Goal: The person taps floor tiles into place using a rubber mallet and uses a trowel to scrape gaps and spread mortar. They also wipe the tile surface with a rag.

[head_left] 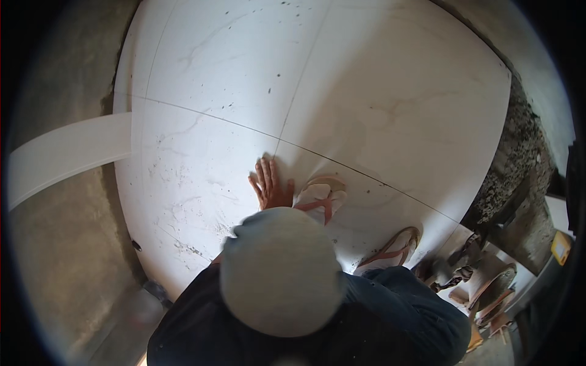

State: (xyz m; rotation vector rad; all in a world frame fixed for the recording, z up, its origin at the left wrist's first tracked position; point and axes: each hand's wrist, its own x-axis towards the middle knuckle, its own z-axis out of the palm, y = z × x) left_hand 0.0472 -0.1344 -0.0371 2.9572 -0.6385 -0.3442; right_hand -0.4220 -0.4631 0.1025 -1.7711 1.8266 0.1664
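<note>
My left hand lies flat on a large white tile with grey veins, palm down and fingers spread. It holds nothing. The fingertips rest close to where the thin dark joints between several tiles cross. Just right of the hand is a foot in a flip-flop; a second flip-flop stands lower right. My right hand does not show. A pale rounded cap fills the lower middle and covers my forearm and part of the floor.
A long white strip reaches in from the left over bare concrete. Rough mortar borders the tiles at right. Lower right lie trowel-like tools and a yellow object. Dark specks dot the tiles.
</note>
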